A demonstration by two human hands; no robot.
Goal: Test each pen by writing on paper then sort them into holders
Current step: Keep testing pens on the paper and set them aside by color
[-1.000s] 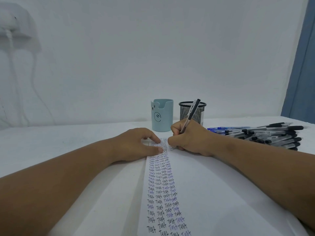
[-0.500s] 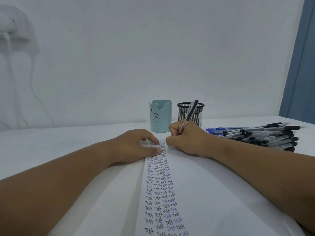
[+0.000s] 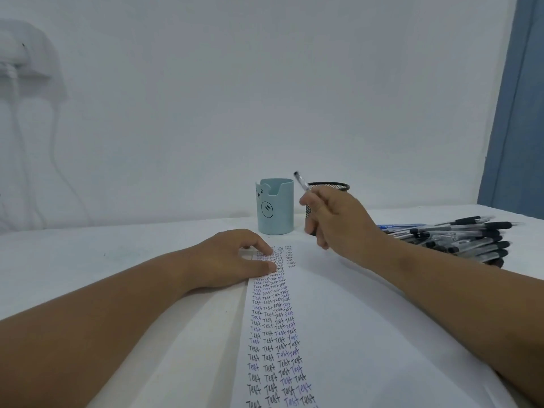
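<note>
Now that the word is written, my right hand (image 3: 338, 219) has lifted off the paper (image 3: 338, 319), fingers curled round the pen (image 3: 302, 182), which hangs in front of the black mesh holder (image 3: 343, 187), beside the blue holder (image 3: 275, 210). My left hand (image 3: 235, 260) still presses the sheet flat with straight fingers. This pen seems tested; dropping it in looks next, while the untested pile (image 3: 462, 240) waits at right.
</note>
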